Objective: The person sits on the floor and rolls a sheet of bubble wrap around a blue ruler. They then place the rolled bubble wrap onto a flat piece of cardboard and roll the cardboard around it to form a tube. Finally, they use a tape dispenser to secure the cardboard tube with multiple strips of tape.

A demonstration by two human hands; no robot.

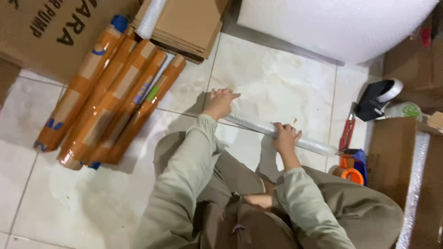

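Observation:
A long thin tube wrapped in clear bubble wrap (253, 124) lies on the pale tiled floor in front of my knees. My left hand (219, 103) presses down on its left end, fingers stretched over it. My right hand (285, 137) is closed around the tube nearer its right end. Both arms wear light green-grey sleeves.
Several long tubes taped in brown (108, 97) lie at left beside a cardboard box (50, 32). Flat cardboard sheets (184, 25) and a big bubble wrap roll (337, 25) sit at the back. A black tape dispenser (376, 99), red cutter (347, 133), orange tape dispenser (350, 173) and cardboard (392, 157) lie at right.

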